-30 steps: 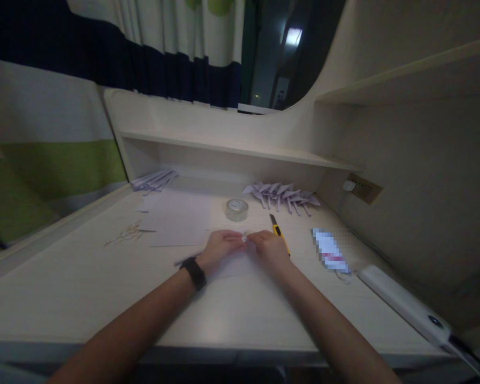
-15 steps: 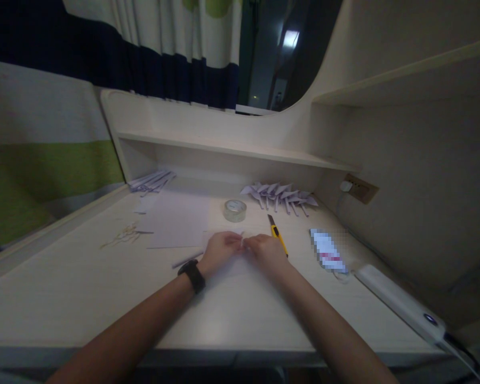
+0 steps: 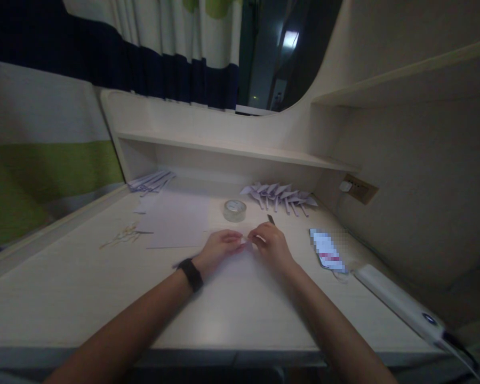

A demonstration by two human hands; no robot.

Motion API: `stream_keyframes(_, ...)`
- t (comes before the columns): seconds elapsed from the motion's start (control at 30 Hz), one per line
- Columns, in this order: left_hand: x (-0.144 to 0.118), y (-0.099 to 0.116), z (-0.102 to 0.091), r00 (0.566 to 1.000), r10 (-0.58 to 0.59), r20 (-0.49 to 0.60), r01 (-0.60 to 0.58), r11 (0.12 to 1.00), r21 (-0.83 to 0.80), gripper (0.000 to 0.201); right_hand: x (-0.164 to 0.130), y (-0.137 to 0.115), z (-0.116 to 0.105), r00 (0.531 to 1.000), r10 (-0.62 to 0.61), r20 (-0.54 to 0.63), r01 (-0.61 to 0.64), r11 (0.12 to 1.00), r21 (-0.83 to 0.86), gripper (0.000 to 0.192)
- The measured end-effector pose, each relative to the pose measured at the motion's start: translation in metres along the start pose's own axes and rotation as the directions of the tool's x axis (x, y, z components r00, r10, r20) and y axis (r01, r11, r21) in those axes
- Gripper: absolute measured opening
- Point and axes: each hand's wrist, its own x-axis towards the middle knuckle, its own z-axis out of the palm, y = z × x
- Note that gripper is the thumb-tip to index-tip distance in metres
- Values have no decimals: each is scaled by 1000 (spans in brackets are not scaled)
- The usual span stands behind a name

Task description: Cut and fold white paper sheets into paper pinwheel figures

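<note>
Both hands meet near the middle of the pale table (image 3: 84,288), low over its top. The left hand (image 3: 218,248), with a dark watch (image 3: 191,273) on its wrist, and the right hand (image 3: 270,246) pinch a small piece of white paper (image 3: 245,241) between them; the fingers of each are closed on it at the tips, thumbs and forefingers nearly touching across the gap. The paper sits just above a faint white sheet (image 3: 234,264) lying flat under the hands. Just behind the right hand the dark tip of a cutter (image 3: 271,218) sticks out. A roll of clear tape (image 3: 234,209) stands near, further back. A larger sheet of paper (image 3: 180,224) lies to the left, with a row of folded paper shapes (image 3: 280,194) against the back wall and a stack of paper strips (image 3: 150,181) in the far left corner. A white bar-shaped device (image 3: 400,306) lies well apart to the right.
</note>
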Motion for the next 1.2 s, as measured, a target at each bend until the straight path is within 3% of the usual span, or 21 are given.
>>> stream_keyframes(0.2, -3, 8, 3, 999, -39, 19, 40, 996, -78, 24, 4, 4, -1, 993, 81, -89, -60, 973, 224, 8)
stream_keyframes(0.33, -4, 8, 3, 998, -48, 41, 51, 997, -65, 25, 2, 3, 2, 987, 147, -63, -131, 971, 202, 4)
stream_keyframes(0.5, -2, 9, 2, 998, -55, 41, 55, 998, 3, 29, 1, 1, 4, 992, 124, -21, -119, 981, 154, 6)
stream_keyframes(0.77, -1, 4, 3, 996, -33, 78, 30, 999, 40, 37, 0, -2, 7, 966, 253, -58, -225, 927, 298, 4)
stream_keyframes(0.9, -1, 3, 2, 998, -30, 61, 26, 997, 74, 42, 0, -2, 6, 982, 184, -42, -165, 943, 288, 6)
stream_keyframes(1.1, 0, 3, -1, 998, -25, 55, 14, 981, 195, 49, -1, 0, 7, 974, 223, -31, -213, 957, 198, 7)
stream_keyframes(1.2, 2, 0, -2, 998, -17, 58, 5, 980, 201, 47, -3, -1, 9, 982, 186, -22, -181, 972, 148, 8)
